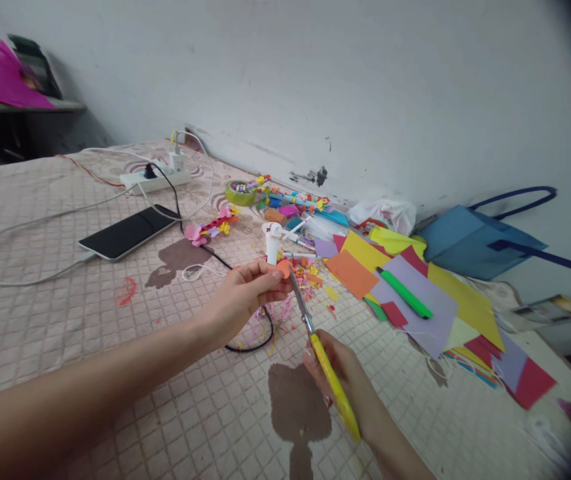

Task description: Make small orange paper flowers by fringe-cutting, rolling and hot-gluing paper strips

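Observation:
My left hand [258,287] pinches a small orange paper piece [284,268] between thumb and fingers. Scissors with yellow handles [332,380] are in my right hand [342,370], their metal blades pointing up and away from me. The blade tips touch or nearly touch the right edge of the orange paper. Just behind my left fingers stands a white glue gun or similar white tool [271,243], partly hidden. Colourful paper scraps [310,273] lie scattered beyond and under the hands.
Coloured paper sheets [415,300] with a green marker [405,293] spread to the right, near a blue bag [480,240]. Left lie a phone [128,233], a cabled power strip [158,179] and a flower-decorated stick [212,227]. A tape roll [240,193] sits toward the wall.

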{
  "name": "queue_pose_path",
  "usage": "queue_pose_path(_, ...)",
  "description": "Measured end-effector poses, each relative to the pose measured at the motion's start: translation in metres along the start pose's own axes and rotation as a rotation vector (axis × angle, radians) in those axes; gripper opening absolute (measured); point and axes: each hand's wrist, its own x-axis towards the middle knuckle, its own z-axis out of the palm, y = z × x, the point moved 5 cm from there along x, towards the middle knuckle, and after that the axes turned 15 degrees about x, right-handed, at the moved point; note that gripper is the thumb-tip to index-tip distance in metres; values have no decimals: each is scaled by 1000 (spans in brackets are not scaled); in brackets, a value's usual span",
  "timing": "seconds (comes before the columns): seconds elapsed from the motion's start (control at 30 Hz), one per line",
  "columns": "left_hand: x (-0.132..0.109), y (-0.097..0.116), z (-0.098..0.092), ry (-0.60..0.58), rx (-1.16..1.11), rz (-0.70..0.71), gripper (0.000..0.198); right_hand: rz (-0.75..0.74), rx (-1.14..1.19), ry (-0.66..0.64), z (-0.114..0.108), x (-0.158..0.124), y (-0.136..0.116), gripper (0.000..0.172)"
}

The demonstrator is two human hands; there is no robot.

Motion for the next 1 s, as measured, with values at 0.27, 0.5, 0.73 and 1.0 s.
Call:
queue_pose_path(0.27,2,3,-2,-2,25,25,9,2,-3,-15,0,0,-2,33)
queue_pose_path(0.5,3,4,-3,-13,46,35,12,-4,-45,-8,-3,-2,-2,31)
queue_pose_path(0.73,2,3,-3,-15,85,11,13,13,-28,-13,-2,0,0,30)
queue_pose_path(1.0,3,9,-5,-16,138,0,14,-18,-59,21,-6,0,0,28)
